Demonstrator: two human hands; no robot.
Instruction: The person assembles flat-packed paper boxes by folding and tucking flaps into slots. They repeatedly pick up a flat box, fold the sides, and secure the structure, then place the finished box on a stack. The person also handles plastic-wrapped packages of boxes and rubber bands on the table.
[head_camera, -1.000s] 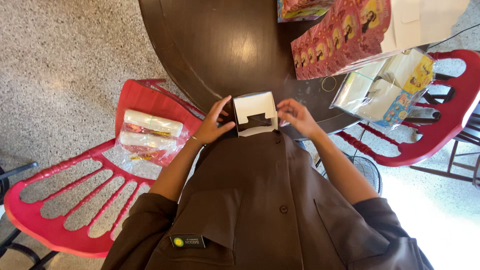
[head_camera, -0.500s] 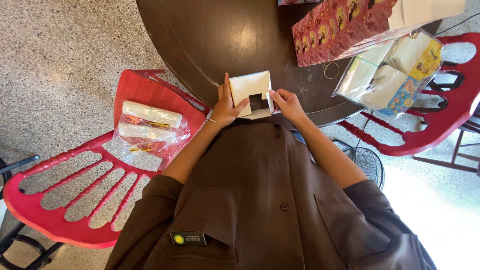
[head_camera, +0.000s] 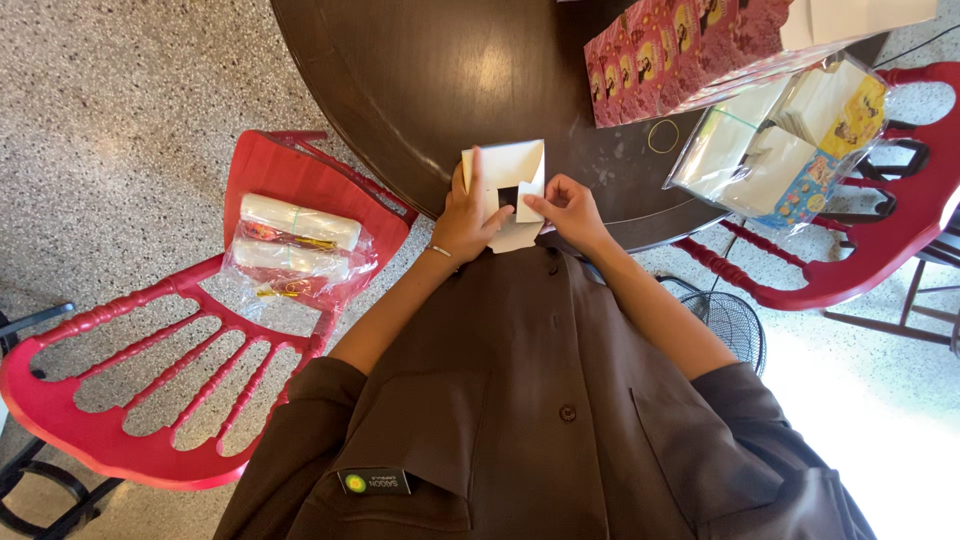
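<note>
A small white cardboard box (head_camera: 508, 185), half folded with an open gap in its middle, is held at the near edge of the dark round table (head_camera: 420, 90). My left hand (head_camera: 470, 215) grips its left side, fingers laid up along the panel. My right hand (head_camera: 566, 205) pinches a flap on its right side between thumb and fingers.
A stack of flat pink printed cartons (head_camera: 690, 50) lies at the table's far right beside a rubber band (head_camera: 662, 135). Clear bags of white flat boxes (head_camera: 780, 145) overhang the table by a red chair (head_camera: 880, 240). Another red chair (head_camera: 200, 350) at left holds bagged rolls (head_camera: 295, 245). A floor fan (head_camera: 730, 320) stands below.
The box has been turned and folded further, now standing more upright on the table edge. Both hands have shifted closer together on it, the right hand moving onto a flap.
</note>
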